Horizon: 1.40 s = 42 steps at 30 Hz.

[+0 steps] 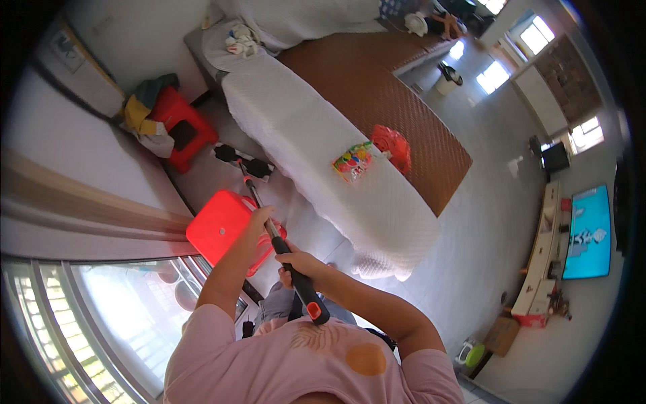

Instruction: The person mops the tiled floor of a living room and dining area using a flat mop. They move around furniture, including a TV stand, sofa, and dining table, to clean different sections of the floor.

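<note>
A flat mop (253, 191) slants away from my chest, its black grip end with a red insert close to my shirt. My left hand (261, 217) is wrapped round the pole farther up. Nearer to me, my right hand (300, 264) closes on the black grip. The dark mop head with a pale edge lies on the floor, between a red stool (219, 229) and the covered sofa (296, 114). My left forearm passes over part of that near stool.
Another red stool (182, 124) by the wall carries cloths. A colourful packet (354, 161) and a red bag (391, 148) lie on the sofa. At the right, a television (587, 236) hangs above a long cabinet (538, 249). Window bars (64, 323) are at lower left.
</note>
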Available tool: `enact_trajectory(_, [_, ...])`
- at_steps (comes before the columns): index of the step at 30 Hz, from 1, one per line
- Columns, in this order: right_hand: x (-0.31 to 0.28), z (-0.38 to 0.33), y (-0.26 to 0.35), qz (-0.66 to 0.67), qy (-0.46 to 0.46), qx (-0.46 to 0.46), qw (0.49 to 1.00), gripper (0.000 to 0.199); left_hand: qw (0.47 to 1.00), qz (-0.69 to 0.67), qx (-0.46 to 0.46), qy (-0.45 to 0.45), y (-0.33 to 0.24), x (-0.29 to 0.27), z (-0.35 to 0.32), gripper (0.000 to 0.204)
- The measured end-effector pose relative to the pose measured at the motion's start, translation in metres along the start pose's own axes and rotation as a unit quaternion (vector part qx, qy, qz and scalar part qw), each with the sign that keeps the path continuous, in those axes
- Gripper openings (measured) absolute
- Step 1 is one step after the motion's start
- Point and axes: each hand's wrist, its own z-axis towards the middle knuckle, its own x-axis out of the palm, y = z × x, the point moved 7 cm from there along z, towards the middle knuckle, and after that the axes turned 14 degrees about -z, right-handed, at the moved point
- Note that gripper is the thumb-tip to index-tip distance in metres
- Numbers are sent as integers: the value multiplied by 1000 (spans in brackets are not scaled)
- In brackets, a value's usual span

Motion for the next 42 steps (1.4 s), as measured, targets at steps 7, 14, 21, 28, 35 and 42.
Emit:
enact_trajectory(7, [11, -42, -18, -42, -23, -28, 998, 53, 978, 187, -60, 77, 5, -30, 71, 19])
enact_trajectory(14, [-65, -161, -81, 39, -172, -4, 984, 50, 877, 358, -287, 145, 151, 42, -11, 21])
enact_trajectory(21, [-71, -276, -175, 92, -239, 10, 966, 52, 819, 478, -294, 115, 284, 69, -98, 33])
enact_trajectory(28, [-65, -356, -294, 63, -268, 28, 961, 52, 664, 575, -434, 201, 420, 49, -182, 36])
enact_trajectory(35, [-78, -437, -401, 82, -305, 35, 948, 55, 573, 639, -479, 183, 536, 35, -262, 38])
enact_trajectory(42, [-67, -500, -490, 165, -346, 2, 924, 62, 627, 551, -507, 216, 664, 39, -328, 29])
